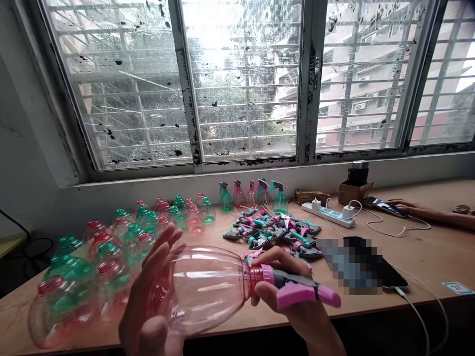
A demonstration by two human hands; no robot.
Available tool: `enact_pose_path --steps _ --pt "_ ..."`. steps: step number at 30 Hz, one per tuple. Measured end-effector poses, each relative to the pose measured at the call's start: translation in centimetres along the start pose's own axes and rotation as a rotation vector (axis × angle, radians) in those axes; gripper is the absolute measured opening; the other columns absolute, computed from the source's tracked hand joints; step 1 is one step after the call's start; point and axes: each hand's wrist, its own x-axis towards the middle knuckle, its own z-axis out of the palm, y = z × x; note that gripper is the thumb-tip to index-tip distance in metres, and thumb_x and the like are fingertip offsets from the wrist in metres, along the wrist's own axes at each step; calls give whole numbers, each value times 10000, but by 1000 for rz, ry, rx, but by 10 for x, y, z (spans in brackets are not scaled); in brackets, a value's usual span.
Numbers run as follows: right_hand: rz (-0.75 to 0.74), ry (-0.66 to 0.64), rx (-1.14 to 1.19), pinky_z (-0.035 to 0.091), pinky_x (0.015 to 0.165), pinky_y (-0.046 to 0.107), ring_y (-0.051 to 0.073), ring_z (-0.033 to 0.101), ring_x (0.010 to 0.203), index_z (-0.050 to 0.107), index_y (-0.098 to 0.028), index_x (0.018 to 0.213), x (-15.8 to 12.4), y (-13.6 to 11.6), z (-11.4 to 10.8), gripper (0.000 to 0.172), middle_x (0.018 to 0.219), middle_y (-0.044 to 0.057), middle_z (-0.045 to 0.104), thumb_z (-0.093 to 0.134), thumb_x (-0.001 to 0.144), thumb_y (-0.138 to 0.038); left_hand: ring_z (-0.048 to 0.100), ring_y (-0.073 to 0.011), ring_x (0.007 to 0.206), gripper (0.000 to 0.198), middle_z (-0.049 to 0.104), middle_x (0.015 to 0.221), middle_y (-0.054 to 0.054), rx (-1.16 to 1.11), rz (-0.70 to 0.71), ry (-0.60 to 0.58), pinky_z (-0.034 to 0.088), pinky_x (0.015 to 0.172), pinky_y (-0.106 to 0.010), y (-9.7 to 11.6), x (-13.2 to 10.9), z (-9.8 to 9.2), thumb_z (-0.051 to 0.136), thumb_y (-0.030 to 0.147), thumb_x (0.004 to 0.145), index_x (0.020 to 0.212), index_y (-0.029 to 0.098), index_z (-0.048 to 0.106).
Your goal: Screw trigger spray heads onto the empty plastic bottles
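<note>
A clear pink bottle [208, 287] lies sideways in the air in front of me, its neck to the right. My left hand [148, 296] cups its base with the palm, thumb below and fingers stretched up along the back. A trigger sprayer [297, 291] with pink collar, trigger and nozzle and a grey body sits at the threaded neck; some thread still shows beside the collar. My right hand [285, 291] is closed round the collar, thumb in front and fingers behind. Just beyond it lies a pile of loose pink, green and grey sprayer heads [274, 230].
Open pink and green bottles [111, 277] crowd the table's left. Several bottles with sprayers [280, 198] stand by the window wall. To the right are a power strip [328, 213], a tablet-like device [389, 272] with cables, a small box [354, 190], and another person's hand [404, 203] on a phone.
</note>
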Motion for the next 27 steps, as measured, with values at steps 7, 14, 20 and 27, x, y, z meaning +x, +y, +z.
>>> enact_pose_path --steps 7,14,20,27 --pt "-228 54 -299 546 615 318 225 685 664 768 -253 944 -2 -7 0 260 800 41 782 890 746 -368 540 -374 1369 547 672 1408 -43 -43 -145 -88 425 1167 -463 -11 7 -16 609 634 896 1275 255 716" --pt "51 28 -3 552 487 266 176 677 506 704 -205 889 3 -2 2 288 641 1 723 829 803 -450 568 -385 1338 485 702 1364 -36 -3 -50 -114 442 1150 -506 -14 5 -17 669 551 874 1269 274 726" --pt "11 17 -103 548 521 249 189 694 609 736 -208 923 -1 -3 -2 305 717 26 750 879 754 -418 509 -395 1394 561 672 1408 -22 -41 -87 -151 415 1178 -517 -12 5 -21 644 663 859 1283 301 716" --pt "-217 15 -343 559 644 300 220 711 684 770 -240 974 -1 -10 -3 288 813 41 802 891 747 -368 503 -407 1396 597 651 1433 -46 -70 -132 -109 377 1202 -514 -8 5 -20 606 685 873 1289 269 707"
